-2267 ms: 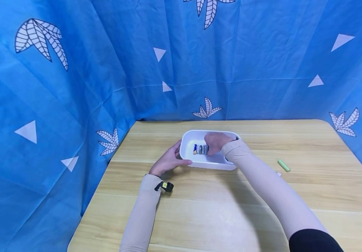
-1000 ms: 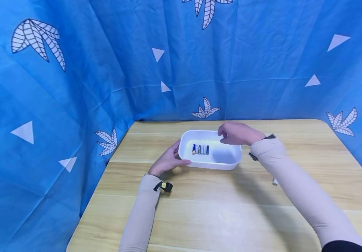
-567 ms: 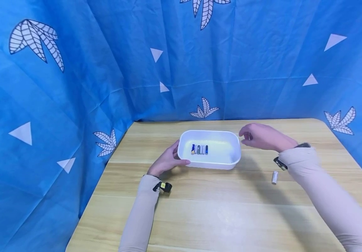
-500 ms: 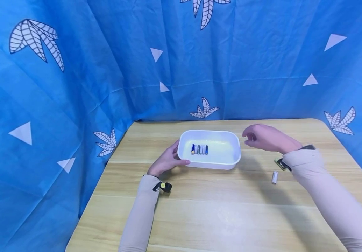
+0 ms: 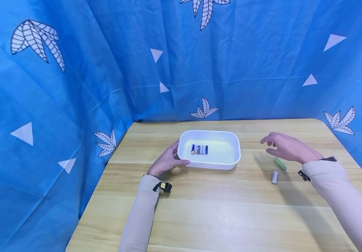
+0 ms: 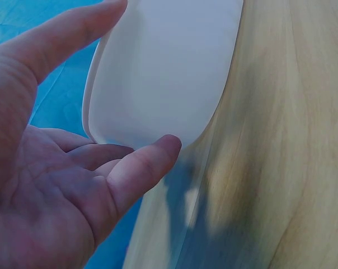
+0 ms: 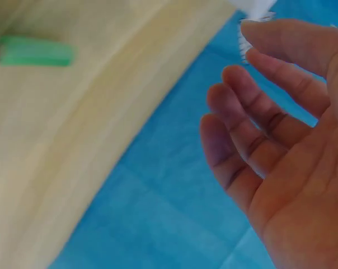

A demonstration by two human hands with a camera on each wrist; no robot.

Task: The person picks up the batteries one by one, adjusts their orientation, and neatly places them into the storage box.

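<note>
A white plastic box (image 5: 223, 151) stands on the table, with several small batteries (image 5: 198, 149) lying side by side in its left half. My left hand (image 5: 166, 161) holds the box's left end, thumb at the front wall and fingers round the far side. In the left wrist view, the fingers of the left hand (image 6: 57, 179) touch the box wall (image 6: 163, 67). My right hand (image 5: 289, 147) hovers right of the box, fingers loosely bent and holding nothing. Just below it on the table lie a green battery (image 5: 280, 164) and a pale grey battery (image 5: 274, 177).
The wooden table (image 5: 218, 210) has a blue patterned curtain (image 5: 181, 63) behind it and along its left side. The green battery (image 7: 36, 51) shows blurred in the right wrist view, near the table edge.
My right hand has left the box and moved right, over the loose batteries. A dark blue battery now shows at the row's right end. My left hand stays on the box.
</note>
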